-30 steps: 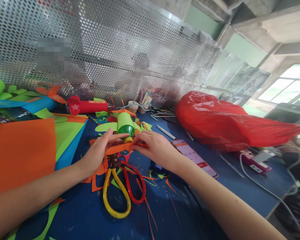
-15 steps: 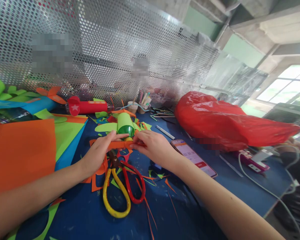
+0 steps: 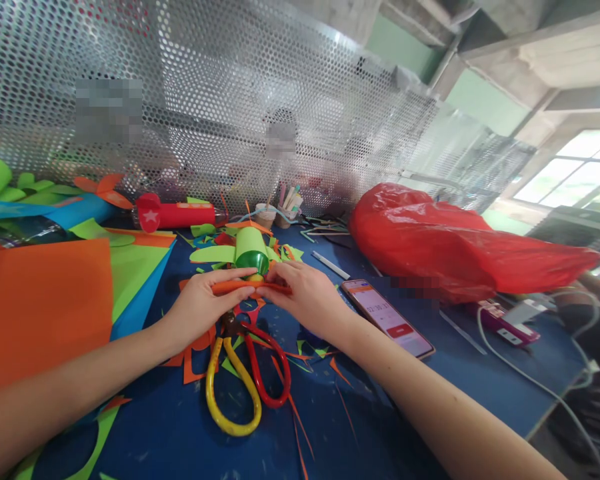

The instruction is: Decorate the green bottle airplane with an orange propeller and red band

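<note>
Since a moment ago, the left hand's (image 3: 195,307) thumb has swung onto the orange strip (image 3: 225,287), pinching its left part against the fingers; the right hand (image 3: 313,300) grips its right part, fingers curled, above the table (image 3: 170,427) and near the scissors (image 3: 211,390).

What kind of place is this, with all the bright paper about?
Probably a craft workspace: coloured paper scraps and scissors lie on a blue table, near a green bottle wrapped in paper.
</note>
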Tool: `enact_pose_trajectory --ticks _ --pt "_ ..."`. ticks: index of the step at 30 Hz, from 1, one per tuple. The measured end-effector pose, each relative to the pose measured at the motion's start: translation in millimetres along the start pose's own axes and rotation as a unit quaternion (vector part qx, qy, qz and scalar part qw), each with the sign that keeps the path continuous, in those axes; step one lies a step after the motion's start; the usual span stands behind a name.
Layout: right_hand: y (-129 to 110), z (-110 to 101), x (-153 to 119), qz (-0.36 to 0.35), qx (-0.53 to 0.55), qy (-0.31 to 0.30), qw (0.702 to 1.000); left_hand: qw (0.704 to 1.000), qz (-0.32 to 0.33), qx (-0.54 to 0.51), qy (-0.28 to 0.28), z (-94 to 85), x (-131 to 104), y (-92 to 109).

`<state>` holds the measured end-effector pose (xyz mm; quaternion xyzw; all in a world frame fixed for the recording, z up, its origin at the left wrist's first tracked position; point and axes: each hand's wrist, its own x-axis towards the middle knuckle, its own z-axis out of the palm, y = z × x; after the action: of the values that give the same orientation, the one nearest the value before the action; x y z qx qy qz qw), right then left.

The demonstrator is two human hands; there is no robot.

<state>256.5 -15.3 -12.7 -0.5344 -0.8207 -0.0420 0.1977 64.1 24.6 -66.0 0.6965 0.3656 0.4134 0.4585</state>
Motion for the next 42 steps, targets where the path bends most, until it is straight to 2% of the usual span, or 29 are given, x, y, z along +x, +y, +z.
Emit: enact_pose_trajectory --ticks 7,11,20,29,38,42 --pt "2 10 -5 0.004 0.050 0.041 0.998 0.999 0.030 0.024 0.010 -0.2 -1 3" --pt "2 15 -7 0.001 0.054 0.058 0.997 0.999 0.022 0.044 -0.002 -0.5 -1 1" --pt "2 15 -10 0.020 0.134 0.033 0.990 0.996 0.058 0.061 0.000 0.5 -5 5" --pt "5 17 -17 0.032 0.132 0.005 0.991 0.995 0.045 0.088 -0.026 2.0 -8 9" --pt "6 24 -20 0.017 0.133 0.012 0.991 0.999 0.014 0.012 -0.042 3.6 -7 8" --pt "5 26 -21 0.013 0.136 0.021 0.990 0.999 0.012 0.024 -0.047 2.8 -8 8"
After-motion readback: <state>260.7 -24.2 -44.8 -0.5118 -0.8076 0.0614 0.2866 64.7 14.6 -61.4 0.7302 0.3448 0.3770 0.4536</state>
